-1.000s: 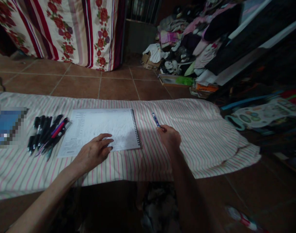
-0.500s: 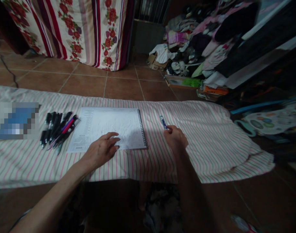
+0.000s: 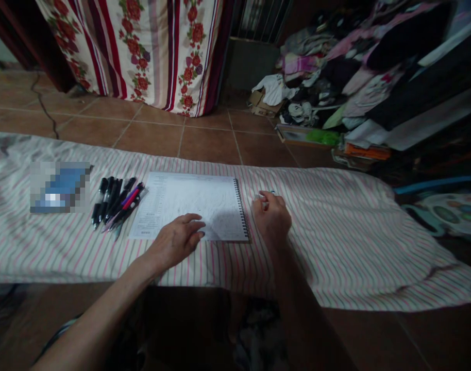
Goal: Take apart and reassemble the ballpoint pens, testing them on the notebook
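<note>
My left hand [image 3: 179, 237] lies spread over the lower part of a white spiral notebook [image 3: 216, 193], its fingers resting on the page. Faint pencil-like marks cover the paper. Just right of the spiral binding, my right hand [image 3: 273, 219] is closed around a short blue-and-white pen [image 3: 273, 192]. Only small bits of the pen show now, as the fingers hide most of it. Left of the notebook, several pens [image 3: 112, 203], mostly black with one purple-pink, lie in a loose bunch.
A striped cloth [image 3: 343, 232] covers the low table. At its left lies a blurred-out blue item [image 3: 61, 188]. Beyond are the tiled floor [image 3: 158, 136], a floral curtain [image 3: 158, 56], and a heap of clothes [image 3: 336, 77]. A rack with a colourful panel [image 3: 459, 211] stands at right.
My right hand has turned and drawn nearer the notebook's binding, so the pen it holds is now mostly hidden. My left hand stays on the page. The whole view has shifted, moving things rightward.
</note>
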